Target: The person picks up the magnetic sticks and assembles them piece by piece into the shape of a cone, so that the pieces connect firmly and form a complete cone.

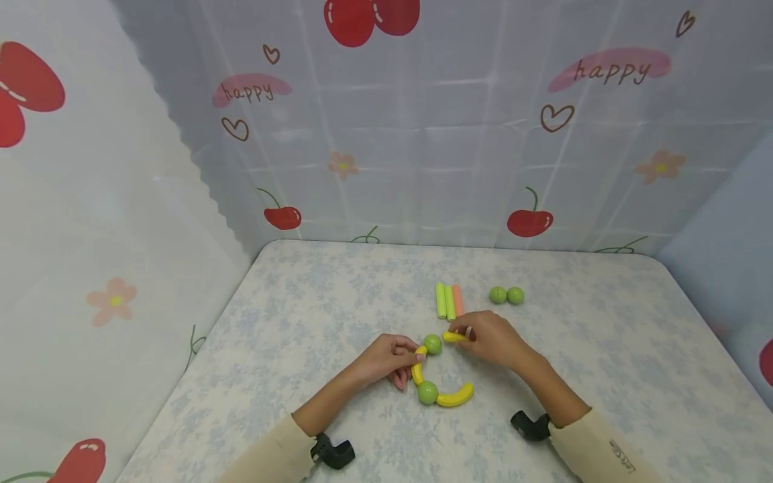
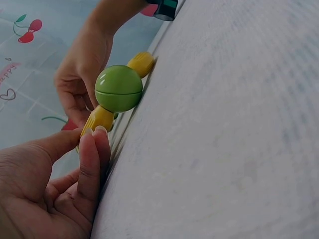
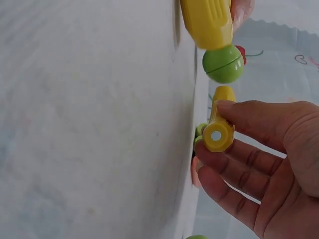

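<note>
A chain of yellow curved rods and green balls lies on the table. My left hand (image 1: pixel 386 359) pinches the left yellow curved rod (image 1: pixel 418 372) between thumb and fingers. One green ball (image 1: pixel 433 344) sits at that rod's upper end, another green ball (image 1: pixel 427 392) at its lower end. From the lower ball a second yellow curved rod (image 1: pixel 455 397) runs rightward. My right hand (image 1: pixel 489 335) pinches a separate yellow curved rod (image 3: pixel 218 119), whose near end shows a round silvery disc. Its far end points toward a green ball (image 3: pixel 223 63), with a small gap between.
Behind the right hand lie two light-green straight rods (image 1: pixel 445 302) and an orange rod (image 1: pixel 458 300), side by side. Two more green balls (image 1: pixel 506 295) stand farther right. The patterned tabletop (image 1: pixel 314 295) ends at a printed curtain (image 1: pixel 423 134).
</note>
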`<state>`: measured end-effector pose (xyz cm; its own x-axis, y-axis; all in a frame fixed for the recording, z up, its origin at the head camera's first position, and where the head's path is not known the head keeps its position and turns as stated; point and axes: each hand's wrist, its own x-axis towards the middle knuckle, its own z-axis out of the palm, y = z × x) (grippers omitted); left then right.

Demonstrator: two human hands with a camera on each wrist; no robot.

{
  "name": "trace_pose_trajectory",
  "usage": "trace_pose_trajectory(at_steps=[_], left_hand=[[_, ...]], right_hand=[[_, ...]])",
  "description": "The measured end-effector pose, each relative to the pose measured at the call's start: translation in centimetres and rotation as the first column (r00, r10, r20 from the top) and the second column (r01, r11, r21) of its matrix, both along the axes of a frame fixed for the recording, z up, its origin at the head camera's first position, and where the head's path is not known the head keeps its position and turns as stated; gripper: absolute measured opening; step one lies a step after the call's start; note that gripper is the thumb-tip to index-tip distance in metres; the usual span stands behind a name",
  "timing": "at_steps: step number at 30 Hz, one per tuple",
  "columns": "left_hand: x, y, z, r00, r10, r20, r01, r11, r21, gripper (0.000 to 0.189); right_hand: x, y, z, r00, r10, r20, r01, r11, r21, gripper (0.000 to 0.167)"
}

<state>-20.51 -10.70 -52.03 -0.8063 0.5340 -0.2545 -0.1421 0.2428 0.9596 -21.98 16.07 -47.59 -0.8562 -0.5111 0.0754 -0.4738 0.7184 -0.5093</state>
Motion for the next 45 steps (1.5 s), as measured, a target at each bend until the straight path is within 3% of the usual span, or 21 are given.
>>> trace_pose_trajectory(at_steps=[12,24,29,33,37,40,43,45], left_hand=[[0.0,0.7,-0.1,1.000,-0.006,-0.016,0.006,1.000,0.009,0.026],[0.1,0.6,-0.5,0.988,-0.115,-0.107,0.108,0.991,-0.075,0.023],[0.3,0.2,0.2,0.974,-0.170,-0.150,0.149,0.978,-0.144,0.026],[0.4,-0.4,1.6,0.951,-0.200,-0.234,0.140,0.958,-0.251,0.038],[0.0,-1.0,3.1,0.915,-0.200,-0.350,0.072,0.935,-0.348,0.034],[-0.7,-0.9,3.8,0.873,-0.192,-0.449,-0.001,0.918,-0.396,0.023],[-1.4,-0.1,4.1,0.832,-0.196,-0.518,-0.054,0.902,-0.429,0.018],[-1.8,0.6,4.3,0.817,-0.209,-0.538,-0.065,0.894,-0.444,0.019]], right_hand=[[0.0,0.0,0.0,0.999,0.025,0.025,-0.025,1.000,0.019,0.019],[-0.2,-0.7,-0.1,0.996,0.089,0.027,-0.089,0.996,0.026,0.018],[0.2,-0.7,0.0,0.997,0.075,0.033,-0.076,0.996,0.050,0.020],[0.7,-0.2,0.7,1.000,0.004,0.021,-0.006,0.998,0.070,0.019],[1.6,0.7,1.5,0.996,-0.089,0.004,0.089,0.992,0.086,0.013],[2.6,1.5,1.9,0.990,-0.141,0.000,0.140,0.983,0.117,0.008],[3.7,2.0,2.1,0.981,-0.191,0.047,0.182,0.973,0.144,0.011],[4.5,2.1,2.1,0.974,-0.209,0.085,0.193,0.967,0.164,0.014]])
